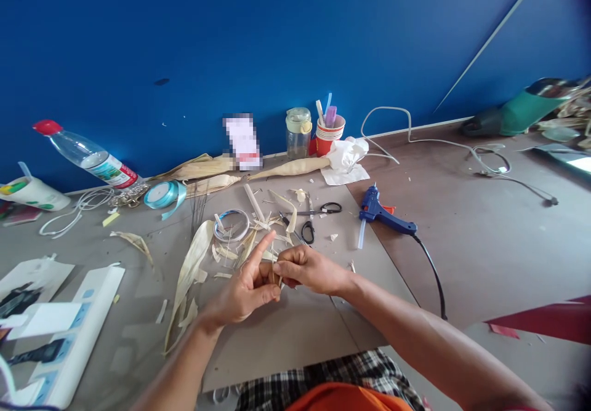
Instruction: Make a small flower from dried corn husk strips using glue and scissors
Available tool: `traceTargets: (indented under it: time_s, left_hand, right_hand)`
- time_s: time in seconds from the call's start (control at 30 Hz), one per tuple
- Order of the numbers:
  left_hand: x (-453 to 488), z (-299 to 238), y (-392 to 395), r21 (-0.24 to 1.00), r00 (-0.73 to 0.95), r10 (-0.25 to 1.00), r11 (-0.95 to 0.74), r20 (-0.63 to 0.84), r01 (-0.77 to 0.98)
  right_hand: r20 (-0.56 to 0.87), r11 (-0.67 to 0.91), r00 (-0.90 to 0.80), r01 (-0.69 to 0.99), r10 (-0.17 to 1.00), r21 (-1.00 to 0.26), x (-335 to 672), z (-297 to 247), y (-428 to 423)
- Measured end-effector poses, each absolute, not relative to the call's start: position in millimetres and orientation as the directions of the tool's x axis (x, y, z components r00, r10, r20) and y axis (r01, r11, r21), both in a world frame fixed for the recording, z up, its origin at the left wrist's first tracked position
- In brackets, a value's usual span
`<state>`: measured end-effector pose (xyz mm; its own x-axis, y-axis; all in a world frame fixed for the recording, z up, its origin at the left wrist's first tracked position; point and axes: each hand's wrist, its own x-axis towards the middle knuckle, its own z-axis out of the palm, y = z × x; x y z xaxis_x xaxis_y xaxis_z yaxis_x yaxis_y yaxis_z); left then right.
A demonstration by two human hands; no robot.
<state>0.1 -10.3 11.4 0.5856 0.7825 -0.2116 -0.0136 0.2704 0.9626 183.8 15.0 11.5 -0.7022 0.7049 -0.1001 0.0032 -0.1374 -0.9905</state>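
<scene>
Head view: above a table (286,337), the right hand (307,269) pinches a thin pale strip (273,272) against or beside the left hand (249,288), whose grip I cannot tell. Hard pulling could split the strip; a careless forward reach could meet the scissors (313,234) lying beyond.

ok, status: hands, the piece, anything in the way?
Right hand pinching thin strip, mostly hidden. Left hand close alongside, index finger extended. Scissors and husk scraps just beyond, not blocking hands. Glue gun off right.
</scene>
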Motion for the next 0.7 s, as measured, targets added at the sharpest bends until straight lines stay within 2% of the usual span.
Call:
traceTargets:
  time_s: [0.1,0.3,0.47,0.7]
  left_hand:
    - [-0.6,11.5,-8.2,0.964,0.568,0.800,0.262,-0.193,-0.040]
    - [-1.7,11.1,-5.1,0.961,0.521,0.833,0.265,-0.185,-0.083]
    - [-1.7,6.1,-1.2,0.910,0.498,0.817,0.396,-0.290,-0.122]
    - [0.7,13.7,2.8,0.848,0.458,0.783,0.519,-0.421,-0.107]
  right_hand:
    - [-0.069,-0.082,-0.700,0.015,0.711,-0.997,186.2,13.2,15.4]
    - [-0.042,0.121,-0.620,0.218,0.783,-0.968,190.5,18.0,15.5]
    - [0.109,0.356,-0.593,0.318,0.798,-0.878,191.6,20.8,15.0]
    - [0.175,0.464,-0.621,0.339,0.764,-0.818,191.2,19.3,13.8]
